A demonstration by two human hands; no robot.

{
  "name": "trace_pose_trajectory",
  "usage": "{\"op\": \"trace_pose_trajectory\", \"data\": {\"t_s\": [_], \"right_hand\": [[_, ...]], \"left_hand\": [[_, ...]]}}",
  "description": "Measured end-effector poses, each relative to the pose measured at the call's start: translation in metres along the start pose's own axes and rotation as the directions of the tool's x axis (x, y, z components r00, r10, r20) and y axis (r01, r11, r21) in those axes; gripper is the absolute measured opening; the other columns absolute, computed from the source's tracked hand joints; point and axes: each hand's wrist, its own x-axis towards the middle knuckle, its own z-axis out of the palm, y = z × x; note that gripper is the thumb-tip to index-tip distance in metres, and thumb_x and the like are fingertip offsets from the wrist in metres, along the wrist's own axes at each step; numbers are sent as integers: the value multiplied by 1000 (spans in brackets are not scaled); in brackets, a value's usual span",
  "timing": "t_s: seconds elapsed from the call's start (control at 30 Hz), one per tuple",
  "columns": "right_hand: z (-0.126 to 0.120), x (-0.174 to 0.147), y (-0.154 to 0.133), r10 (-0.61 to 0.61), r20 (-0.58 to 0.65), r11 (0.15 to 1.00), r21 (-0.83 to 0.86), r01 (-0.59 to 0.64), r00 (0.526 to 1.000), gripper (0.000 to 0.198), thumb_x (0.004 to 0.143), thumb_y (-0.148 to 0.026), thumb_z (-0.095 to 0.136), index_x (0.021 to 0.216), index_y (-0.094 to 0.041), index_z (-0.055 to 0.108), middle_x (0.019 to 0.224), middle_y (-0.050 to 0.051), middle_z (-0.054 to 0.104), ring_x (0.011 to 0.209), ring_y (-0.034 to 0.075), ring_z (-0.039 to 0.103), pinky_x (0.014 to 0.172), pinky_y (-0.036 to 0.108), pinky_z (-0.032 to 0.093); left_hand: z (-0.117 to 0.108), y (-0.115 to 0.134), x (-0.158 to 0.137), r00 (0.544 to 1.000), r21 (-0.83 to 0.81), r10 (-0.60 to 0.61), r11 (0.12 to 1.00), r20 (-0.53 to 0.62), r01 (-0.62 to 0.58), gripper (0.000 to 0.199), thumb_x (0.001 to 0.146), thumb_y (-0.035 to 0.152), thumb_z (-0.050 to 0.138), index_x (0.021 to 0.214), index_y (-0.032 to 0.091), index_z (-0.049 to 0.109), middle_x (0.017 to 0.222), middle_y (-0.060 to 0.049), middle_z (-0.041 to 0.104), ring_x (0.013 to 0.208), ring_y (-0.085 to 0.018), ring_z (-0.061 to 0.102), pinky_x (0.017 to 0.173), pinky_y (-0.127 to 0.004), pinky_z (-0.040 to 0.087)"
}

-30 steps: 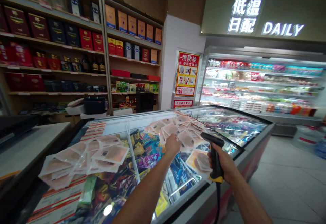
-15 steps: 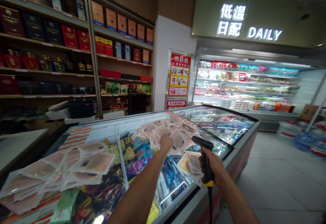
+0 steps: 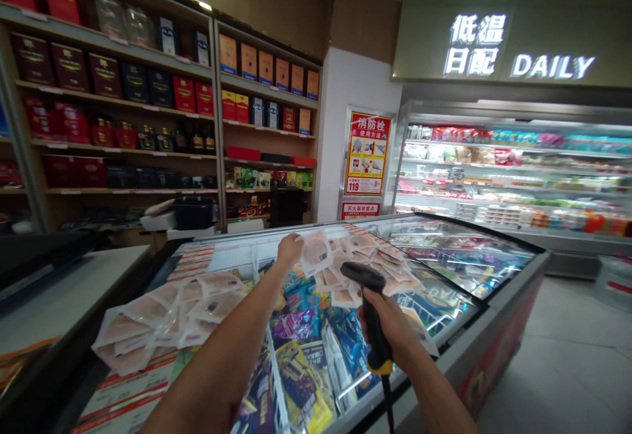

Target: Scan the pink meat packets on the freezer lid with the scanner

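Note:
My left hand is closed on the edge of a flat clear packet with a pale round content and a small dark barcode patch. My right hand grips a black and yellow barcode scanner by its handle, with the cable hanging down. The scanner's head is just right of and below the held packet. Behind it, a pile of similar packets lies on the glass top of a chest freezer. Another pile of packets lies at the left, partly behind my left forearm.
Colourful frozen packs sit in the freezer below. A counter borders it on the left. Shelves of boxes stand behind, and a lit chiller is at the back right. Tiled floor runs along the right side.
My left hand has lifted a packet off the right pile and moved left with it. The scanner has moved left towards that packet. The view has turned left.

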Motion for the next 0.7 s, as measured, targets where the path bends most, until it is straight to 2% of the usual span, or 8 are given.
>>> {"op": "trace_pose_trajectory", "data": {"t_s": [0.23,0.5,0.7], "right_hand": [[15,-1,5,-24,53,999,-24,25,998,37,67,-50,45,59,-14,47,37,-2,46,31,8,41,32,21,35],[20,0,7,-18,68,999,43,16,998,35,65,-49,48,67,-14,49,44,-2,49,33,8,42,32,21,34],[23,-1,6,-12,67,999,48,9,998,32,66,-46,49,73,-15,48,47,-3,49,34,8,42,32,21,35]], "left_hand": [[-28,-4,3,999,95,32,995,17,-33,26,77,29,45,96,13,52,94,-5,55,82,-14,54,70,-34,45],[-38,-10,2,1000,139,28,990,9,-29,26,78,31,44,93,12,53,88,-4,57,77,-13,54,69,-33,45],[-42,-17,6,999,145,28,989,-15,-26,26,78,31,45,94,13,53,92,-4,56,81,-14,54,71,-34,44]]}}
